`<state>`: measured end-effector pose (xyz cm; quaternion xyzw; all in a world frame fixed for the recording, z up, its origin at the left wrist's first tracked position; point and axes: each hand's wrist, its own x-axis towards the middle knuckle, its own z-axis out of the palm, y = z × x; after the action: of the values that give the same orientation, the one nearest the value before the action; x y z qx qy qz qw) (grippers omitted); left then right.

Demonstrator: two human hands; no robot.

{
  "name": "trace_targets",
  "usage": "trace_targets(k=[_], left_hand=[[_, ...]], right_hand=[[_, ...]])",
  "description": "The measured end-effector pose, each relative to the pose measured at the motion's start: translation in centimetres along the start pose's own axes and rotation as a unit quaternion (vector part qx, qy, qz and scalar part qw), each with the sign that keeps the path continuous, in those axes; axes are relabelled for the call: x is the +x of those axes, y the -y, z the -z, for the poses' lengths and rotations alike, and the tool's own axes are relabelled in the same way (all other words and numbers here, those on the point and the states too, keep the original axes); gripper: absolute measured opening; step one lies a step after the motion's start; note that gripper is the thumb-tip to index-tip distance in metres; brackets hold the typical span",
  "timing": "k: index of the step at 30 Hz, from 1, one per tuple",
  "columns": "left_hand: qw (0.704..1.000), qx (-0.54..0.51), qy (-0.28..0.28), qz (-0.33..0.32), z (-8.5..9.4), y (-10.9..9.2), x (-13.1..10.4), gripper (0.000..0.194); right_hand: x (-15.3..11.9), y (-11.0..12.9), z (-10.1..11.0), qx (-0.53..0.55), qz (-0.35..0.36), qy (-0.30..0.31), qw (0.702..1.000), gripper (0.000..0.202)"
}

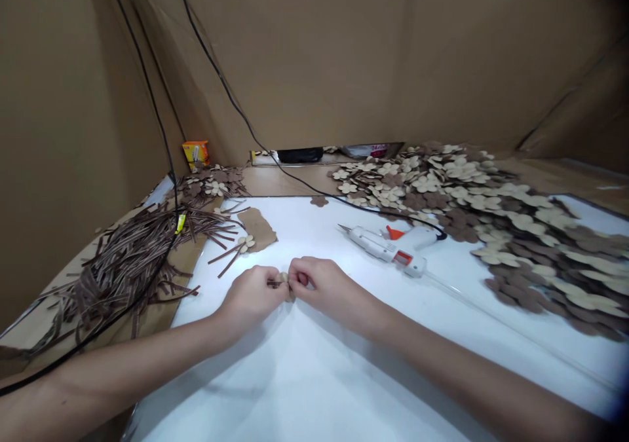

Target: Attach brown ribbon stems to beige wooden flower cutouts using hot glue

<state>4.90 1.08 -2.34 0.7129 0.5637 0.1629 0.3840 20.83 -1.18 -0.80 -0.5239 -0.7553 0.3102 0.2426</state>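
My left hand (254, 298) and my right hand (327, 290) meet over the white work surface (314, 376), both with fingers pinched. Between their fingertips shows a small beige flower cutout (284, 277), mostly covered by the fingers. A bit of brown strip (274, 284) shows at my left fingers. Beyond my left hand lies a beige flower with brown strips (246, 243), beside a brown cardboard piece (258, 229). To the right of my right hand, a white glue gun (381, 244) rests on its side, with a clear glue stick (472, 296) trailing from its back.
Many brown strips (122, 265) are heaped at the left. Beige and brown flower cutouts (491, 213) spread across the right. A black cable (230, 98) hangs down to the glue gun. Cardboard walls (319, 55) enclose the back; an orange box (196, 154) stands in the left corner.
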Motion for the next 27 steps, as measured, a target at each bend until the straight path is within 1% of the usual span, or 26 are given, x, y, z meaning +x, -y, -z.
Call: trace_targets(k=[6, 12, 15, 21, 27], left_hand=[[1.000, -0.009, 0.008, -0.002, 0.1, 0.0, 0.0, 0.015], [1.000, -0.027, 0.014, 0.000, 0.2, -0.2, -0.1, 0.015], [0.999, -0.035, 0.019, 0.005, 0.4, -0.6, -0.2, 0.016], [0.999, -0.042, 0.017, 0.016, 0.6, -1.3, -0.6, 0.015], [0.999, -0.045, 0.008, 0.028, 0.3, -0.9, -0.4, 0.016]], right_hand=[[0.1, 0.0, 0.0, 0.005, -0.001, 0.001, 1.000, 0.014], [0.3, -0.5, -0.2, 0.031, -0.042, -0.006, 0.999, 0.006], [0.6, -0.9, 0.0, 0.056, -0.061, -0.001, 0.997, 0.006], [1.4, -1.3, 0.5, 0.084, -0.091, 0.033, 0.992, 0.008], [3.0, -1.5, 0.7, 0.065, -0.120, 0.084, 0.987, 0.014]])
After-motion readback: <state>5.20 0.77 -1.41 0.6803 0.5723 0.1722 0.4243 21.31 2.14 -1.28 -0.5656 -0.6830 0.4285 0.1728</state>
